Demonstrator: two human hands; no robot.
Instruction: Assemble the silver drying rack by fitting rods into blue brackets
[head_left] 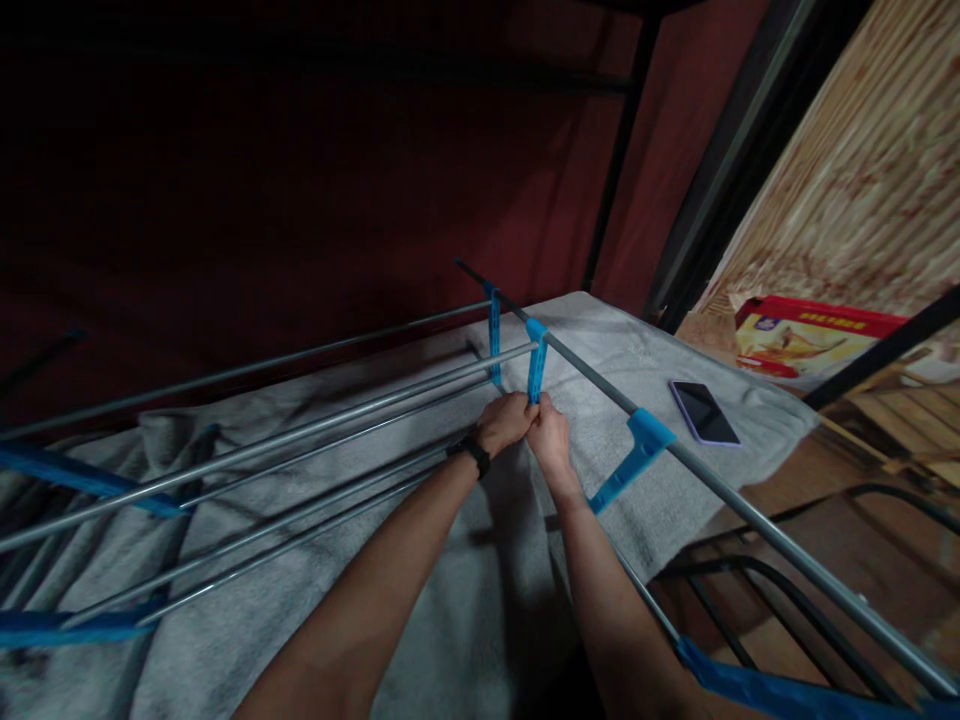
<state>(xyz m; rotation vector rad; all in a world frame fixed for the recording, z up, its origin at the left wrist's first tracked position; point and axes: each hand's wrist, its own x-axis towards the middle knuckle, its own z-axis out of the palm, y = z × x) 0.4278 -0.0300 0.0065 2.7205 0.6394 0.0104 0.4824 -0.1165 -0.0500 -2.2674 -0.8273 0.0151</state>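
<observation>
Both hands meet at the lower end of a blue plastic bracket (537, 365) that hangs from a long grey metal tube (592, 372). My left hand (504, 422) is closed, with a dark band (477, 455) around its wrist. Against it, my right hand (549, 432) is closed too; the fingers of both hide the bracket's bottom. A silver rod (360, 408) runs from the bracket's upper part toward the left. Another blue bracket (494, 335) hangs farther back on the tube. Nearer, a third blue bracket (637, 455) angles down beside my right forearm.
A grey blanket (600, 330) covers the bed beneath the rods. On it at right lies a phone (705, 412). More blue brackets (90, 480) and rods are at left. A red and yellow box (810, 335) sits beyond the bed, and dark metal bars (757, 580) stand at lower right.
</observation>
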